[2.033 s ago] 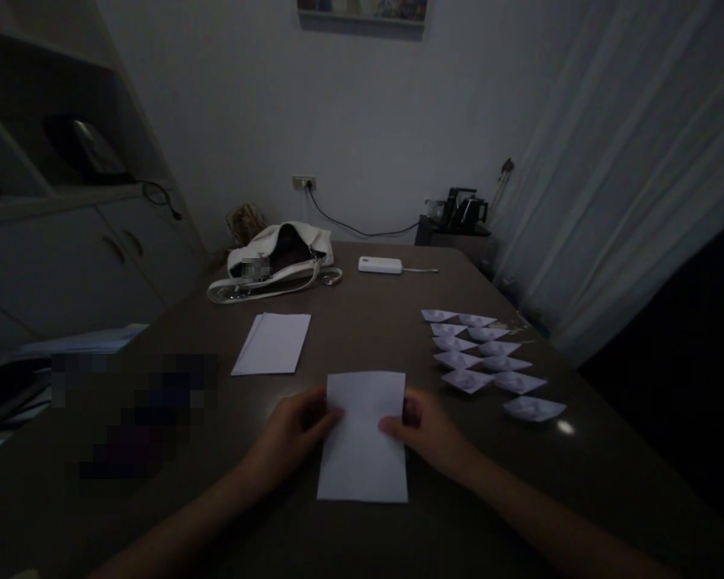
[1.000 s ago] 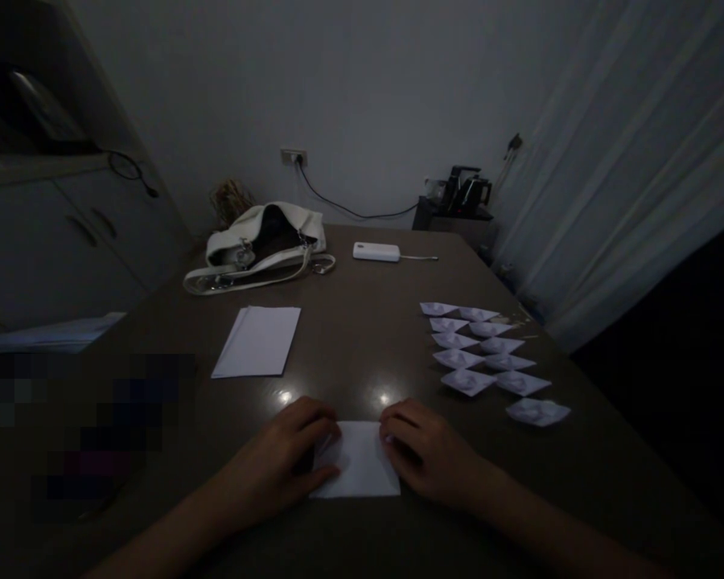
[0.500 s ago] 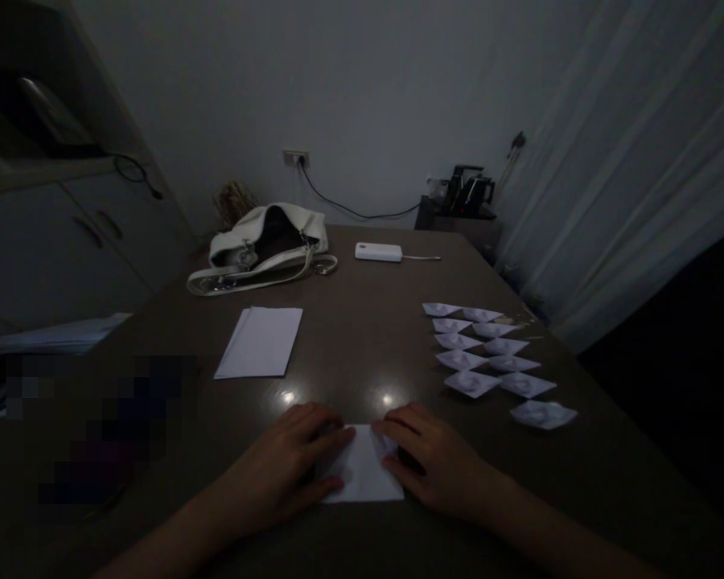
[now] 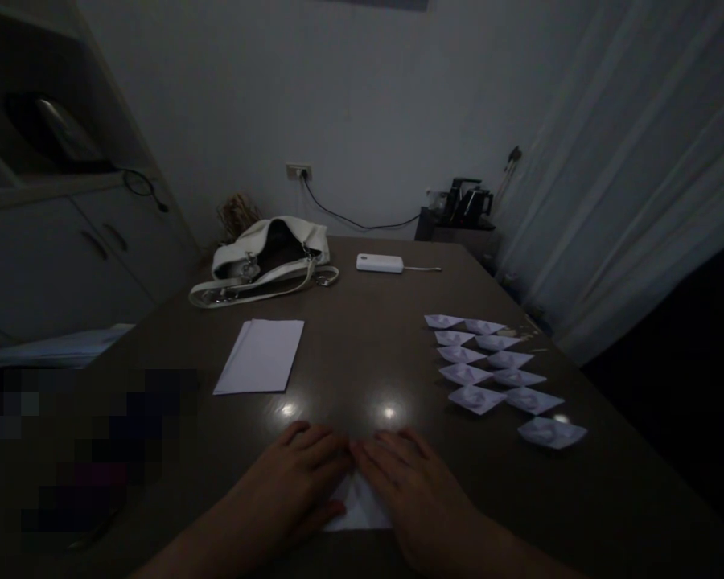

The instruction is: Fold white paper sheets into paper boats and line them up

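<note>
A folded white paper (image 4: 357,508) lies on the dark table (image 4: 362,354) just in front of me, mostly covered by both hands. My left hand (image 4: 298,482) rests flat on its left part, fingers stretched toward the middle. My right hand (image 4: 407,490) lies flat on its right part, and the fingertips of both hands meet over the paper's top. Only a small white triangle shows between them.
A stack of white sheets (image 4: 261,367) lies ahead on the left. Several folded paper boats (image 4: 495,371) sit in two rows on the right. A white handbag (image 4: 265,257) and a white power bank (image 4: 379,263) with a cable are at the far end. Curtain on the right.
The sheet, upright two seconds ago, was folded down to half. Both hands have since slid inward over it until the fingertips meet, covering most of the paper.
</note>
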`<action>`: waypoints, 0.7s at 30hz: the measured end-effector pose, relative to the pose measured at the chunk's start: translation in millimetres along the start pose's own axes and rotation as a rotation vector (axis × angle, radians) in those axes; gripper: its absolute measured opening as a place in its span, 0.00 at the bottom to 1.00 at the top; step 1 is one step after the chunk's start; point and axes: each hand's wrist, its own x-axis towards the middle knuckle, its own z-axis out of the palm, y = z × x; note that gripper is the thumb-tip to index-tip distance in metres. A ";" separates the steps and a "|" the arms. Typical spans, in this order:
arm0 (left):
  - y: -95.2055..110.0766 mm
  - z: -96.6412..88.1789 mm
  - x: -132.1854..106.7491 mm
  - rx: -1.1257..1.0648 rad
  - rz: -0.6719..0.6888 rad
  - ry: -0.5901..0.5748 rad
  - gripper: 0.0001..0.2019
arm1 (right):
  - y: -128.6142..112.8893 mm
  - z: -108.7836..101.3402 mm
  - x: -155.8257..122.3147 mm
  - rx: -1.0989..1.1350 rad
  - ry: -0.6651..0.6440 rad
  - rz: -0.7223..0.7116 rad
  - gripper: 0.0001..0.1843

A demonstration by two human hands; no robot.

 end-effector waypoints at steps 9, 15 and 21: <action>-6.5 5.2 -4.8 -0.033 -0.054 0.016 0.21 | 4.4 19.9 -12.1 -0.322 0.121 0.163 0.21; -9.2 5.1 -7.2 -0.044 -0.084 0.028 0.21 | 3.3 17.7 -15.9 -0.358 0.164 0.219 0.22; -1.0 9.1 -2.3 -0.050 -0.106 0.054 0.21 | -8.6 17.7 -2.8 -0.114 0.072 0.000 0.30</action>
